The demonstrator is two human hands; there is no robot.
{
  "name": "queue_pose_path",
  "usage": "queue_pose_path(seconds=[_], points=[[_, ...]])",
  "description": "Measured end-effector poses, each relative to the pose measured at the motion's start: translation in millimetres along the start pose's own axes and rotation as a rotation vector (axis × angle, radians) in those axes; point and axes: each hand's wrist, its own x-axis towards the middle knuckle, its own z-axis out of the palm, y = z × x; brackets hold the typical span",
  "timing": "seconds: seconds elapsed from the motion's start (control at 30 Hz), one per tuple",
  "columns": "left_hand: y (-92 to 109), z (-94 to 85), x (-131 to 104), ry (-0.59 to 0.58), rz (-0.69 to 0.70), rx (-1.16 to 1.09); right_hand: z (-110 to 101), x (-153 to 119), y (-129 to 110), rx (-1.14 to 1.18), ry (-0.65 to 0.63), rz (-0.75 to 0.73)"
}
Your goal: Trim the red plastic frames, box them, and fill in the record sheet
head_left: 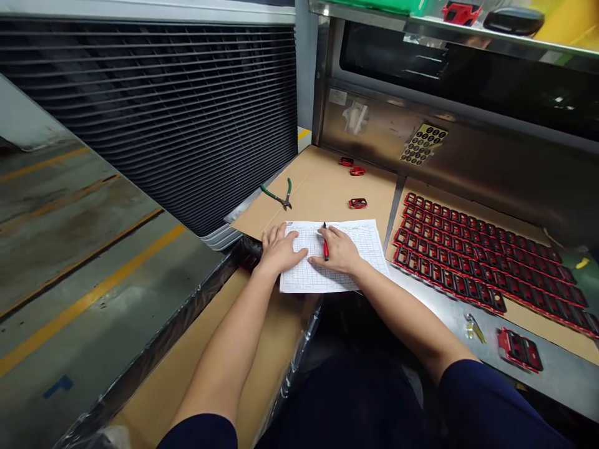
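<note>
A white printed form [299, 277] with a grid of lines lies over the front edge of the cardboard sheet [322, 187]. My left hand [279, 251] rests on the form's left side, thumb and fingers spread. On the right half of the paper is my right hand [340, 251], with a red and black pen [326, 248] held between thumb and fingers, its dark end pointing away from me. Green-handled cutting pliers [284, 201] lie with their handles apart beyond my left hand. A small red and black part [358, 203] sits just past the form.
Rows of red and black parts [449, 249] cover cardboard on the right. Nearer me lie a larger red and black piece [519, 350] and a small metal item [475, 328]. A plastic-lined box [196, 374] stands at lower left, below a black ribbed panel [154, 100]. Stickers [424, 144] hang behind.
</note>
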Motion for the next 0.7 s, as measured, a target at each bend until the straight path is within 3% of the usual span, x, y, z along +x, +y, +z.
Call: queue_pose_path(seconds=[0.17, 0.3, 0.4, 0.57, 0.7], points=[[9.9, 6.8, -9.9, 0.094, -0.118, -0.033, 2.8, -8.6, -5.9, 0.007, 0.022, -0.008], [14.2, 0.7, -7.2, 0.08, -0.099, -0.04, -9.3, -23.8, -7.9, 0.007, 0.027, -0.021], [14.2, -5.2, -4.4, 0.084, -0.049, -0.057, -23.0, -36.8, -8.9, -0.006, 0.102, -0.01], [9.0, -11.6, -18.1, 0.101, 0.056, -0.138, -48.9, -67.4, -17.8, 0.119, 0.417, -0.074], [8.7, -14.8, -43.7, 0.128, 0.085, -0.196, -72.0, -136.0, -34.3, 0.219, 0.739, -0.132]])
